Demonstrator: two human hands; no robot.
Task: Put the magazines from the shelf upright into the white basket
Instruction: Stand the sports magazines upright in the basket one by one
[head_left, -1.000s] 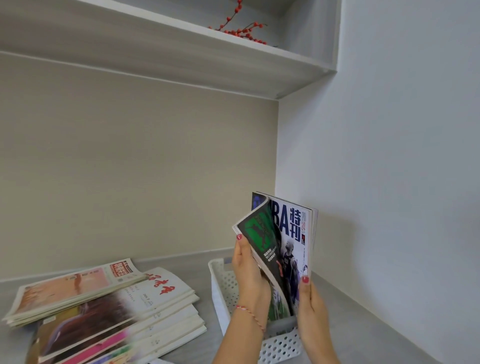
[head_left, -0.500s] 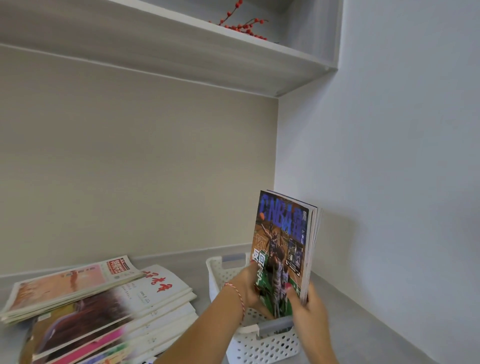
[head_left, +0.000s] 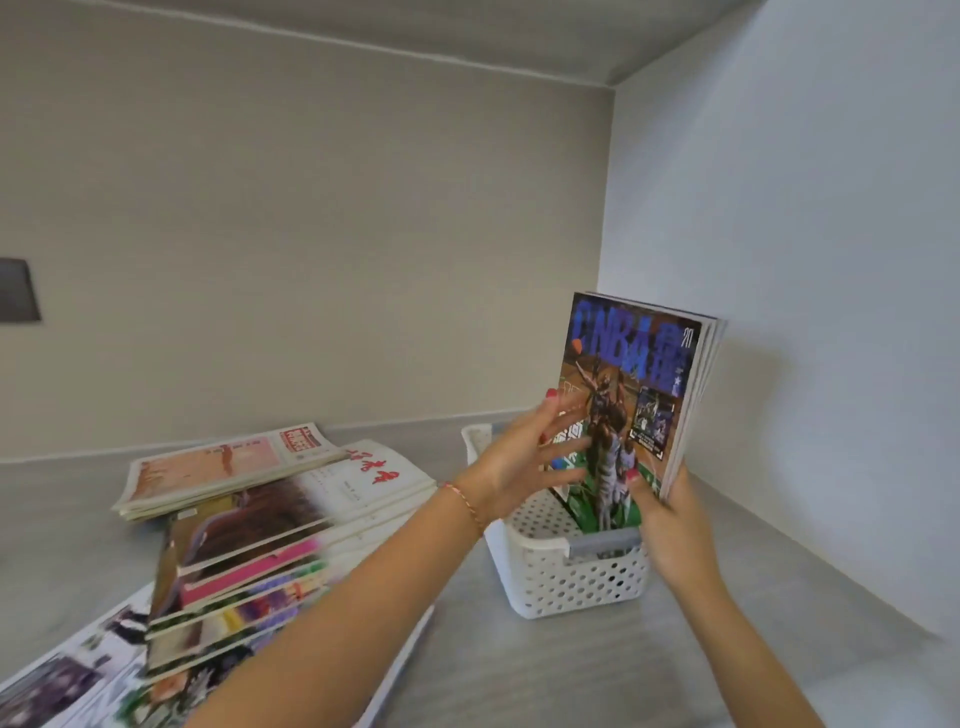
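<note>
Right hand grips lower right edge of NBA magazines, thumb on front cover. Bundle upright, foot inside white basket. Left hand fingers spread, flat against cover's left side, holding nothing. Basket on grey shelf near right wall. Stacked magazines lie flat, well left of basket.

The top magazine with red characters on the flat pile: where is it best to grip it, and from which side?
Probably the top magazine by its right long edge, coming from the white basket side. It lies flat with that edge overhanging the pile, so fingers could slide under and a thumb press on top.
</note>
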